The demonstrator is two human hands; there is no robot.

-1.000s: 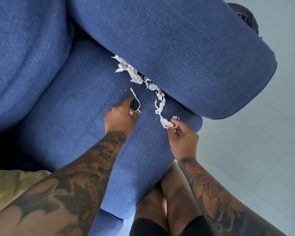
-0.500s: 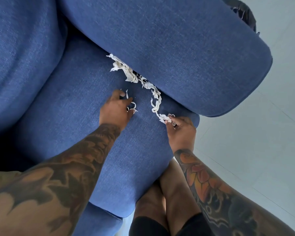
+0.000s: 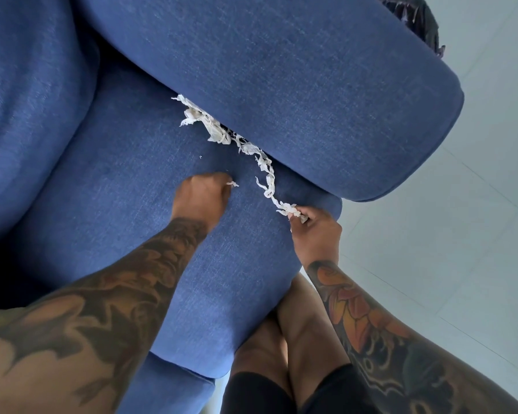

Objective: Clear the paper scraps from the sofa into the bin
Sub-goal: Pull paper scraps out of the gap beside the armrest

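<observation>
Left hand point(image 3: 199, 197) curls its fingers round a small scrap point(image 3: 232, 184) mid-seat on the sofa point(image 3: 102, 189). Right hand point(image 3: 316, 228) pinches the paper strip point(image 3: 266, 174) at the seat's front edge; the strip trails along the armrest point(image 3: 311, 85) crease

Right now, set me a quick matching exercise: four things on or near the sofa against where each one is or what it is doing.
Things:
1. left hand
2. right hand
3. paper strip
4. black bin bag

States:
A. trails along the armrest crease
B. behind the armrest, top right
C. closed on a small scrap mid-seat
D. pinches the strip's near end

Pairs: 1-C, 2-D, 3-A, 4-B
</observation>
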